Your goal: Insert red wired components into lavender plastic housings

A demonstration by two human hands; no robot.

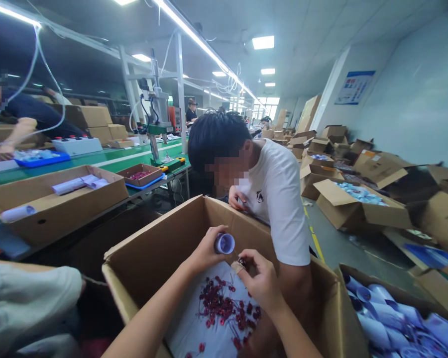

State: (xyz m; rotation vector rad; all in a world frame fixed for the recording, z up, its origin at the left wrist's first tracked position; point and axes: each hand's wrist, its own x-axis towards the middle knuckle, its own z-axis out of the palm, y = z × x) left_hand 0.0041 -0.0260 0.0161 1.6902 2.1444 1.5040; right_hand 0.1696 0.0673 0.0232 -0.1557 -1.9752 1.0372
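Over a large open cardboard box [142, 248], my left hand [206, 248] is closed around a white rolled paper tube [225, 243], its open end facing me. Just right of the tube, my right hand [260, 278] pinches a small dark red part with thin wire leads [241, 261]; a tan wrap covers one digit. Below both hands, many similar red wire-leaded parts [218, 301] lie scattered on a white sheet [188, 325] inside the box. A co-worker's forearm [271, 330] reaches down into the box under my right arm, and that hand is mostly hidden.
The co-worker in a white shirt [283, 204] leans over the box's far side. At left, a long carton [70, 209] holds paper rolls beside a green conveyor [115, 155]. A box of white tubes [392, 318] stands at lower right, with open cartons [358, 206] behind.
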